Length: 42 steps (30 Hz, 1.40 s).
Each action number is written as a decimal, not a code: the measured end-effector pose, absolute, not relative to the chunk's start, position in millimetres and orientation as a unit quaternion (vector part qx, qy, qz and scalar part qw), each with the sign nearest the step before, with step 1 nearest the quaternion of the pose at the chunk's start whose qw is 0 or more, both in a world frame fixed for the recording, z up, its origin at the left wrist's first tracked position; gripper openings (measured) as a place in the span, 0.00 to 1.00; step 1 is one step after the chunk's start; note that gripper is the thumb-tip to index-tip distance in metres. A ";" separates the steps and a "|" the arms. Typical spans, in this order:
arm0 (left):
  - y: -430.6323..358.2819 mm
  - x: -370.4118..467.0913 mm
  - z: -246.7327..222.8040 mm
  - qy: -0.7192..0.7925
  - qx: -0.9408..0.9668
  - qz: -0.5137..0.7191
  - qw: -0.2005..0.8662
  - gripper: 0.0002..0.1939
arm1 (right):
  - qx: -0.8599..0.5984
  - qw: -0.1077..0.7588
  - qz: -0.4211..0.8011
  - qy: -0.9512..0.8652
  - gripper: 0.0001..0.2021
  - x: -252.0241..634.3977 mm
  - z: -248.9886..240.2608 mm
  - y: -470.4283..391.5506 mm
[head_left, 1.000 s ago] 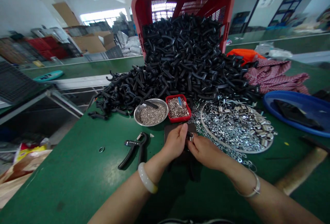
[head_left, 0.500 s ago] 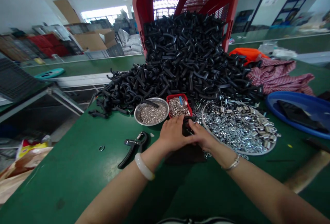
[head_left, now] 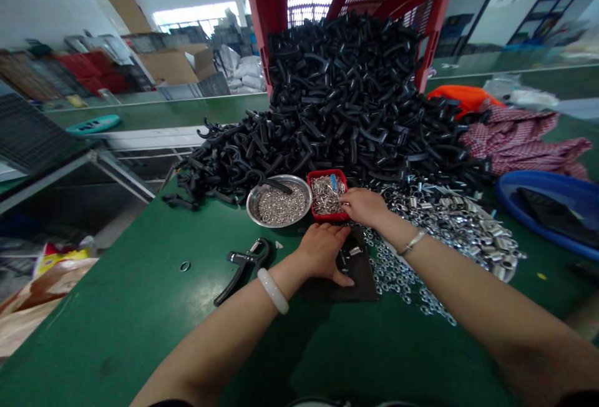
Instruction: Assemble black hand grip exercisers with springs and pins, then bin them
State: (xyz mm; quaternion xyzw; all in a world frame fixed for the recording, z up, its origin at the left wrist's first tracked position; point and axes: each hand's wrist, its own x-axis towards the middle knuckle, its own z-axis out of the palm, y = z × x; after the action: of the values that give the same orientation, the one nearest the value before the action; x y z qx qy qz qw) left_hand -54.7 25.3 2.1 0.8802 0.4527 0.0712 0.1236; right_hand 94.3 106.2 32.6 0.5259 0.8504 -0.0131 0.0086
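Observation:
My left hand (head_left: 324, 251) lies over a dark pad (head_left: 360, 285), its thumb spread away from the fingers. A small spring (head_left: 355, 251) and bits of metal show beside it on the pad; whatever is under the palm is hidden. My right hand (head_left: 367, 207) reaches to the right edge of a red tray (head_left: 327, 215) of small metal pins, fingertips pinched together at the pins. What they hold is too small to make out. A steel bowl (head_left: 281, 204) of small rings stands left of the tray. An assembled black hand grip (head_left: 243, 266) lies left of my left hand.
A red crate (head_left: 259, 26) spills a large heap of black handles (head_left: 346, 113) across the back. Metal springs and rings (head_left: 449, 226) spread at the right, near a blue tray (head_left: 547, 232) and checked cloth (head_left: 519, 135). One ring (head_left: 185, 266) lies at the left.
My hands have separated. The right one has moved up to the red tray, while the left has opened lower on the pad. The spring on the pad has come into view.

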 end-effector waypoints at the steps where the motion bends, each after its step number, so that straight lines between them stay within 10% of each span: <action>1: 24.5 -54.0 -0.4 0.448 0.883 0.062 0.125 0.54 | 0.517 0.033 -0.013 0.855 0.11 86.1 32.8 114.5; 7: 21.0 -69.3 -1.7 0.434 0.882 0.107 0.151 0.52 | 0.510 0.055 -0.028 0.858 0.09 60.4 27.1 139.8; 14: 83.0 -78.6 23.8 0.638 0.765 0.078 0.036 0.18 | 0.530 -0.036 -0.029 0.847 0.15 76.1 13.8 144.1; 33: 105.3 -73.2 29.4 0.586 0.810 0.017 0.027 0.14 | 0.497 0.048 -0.021 0.866 0.13 97.5 30.0 97.4; 42: 45.1 -72.0 11.7 0.514 0.720 0.215 0.413 0.13 | 0.504 -0.146 -0.200 0.827 0.09 129.2 6.7 61.1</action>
State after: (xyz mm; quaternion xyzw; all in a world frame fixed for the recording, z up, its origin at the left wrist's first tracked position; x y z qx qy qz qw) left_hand -72.0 45.1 11.7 0.7205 0.5135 0.2153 0.4133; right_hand 129.2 61.1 6.7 0.5043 0.8272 -0.2001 -0.1462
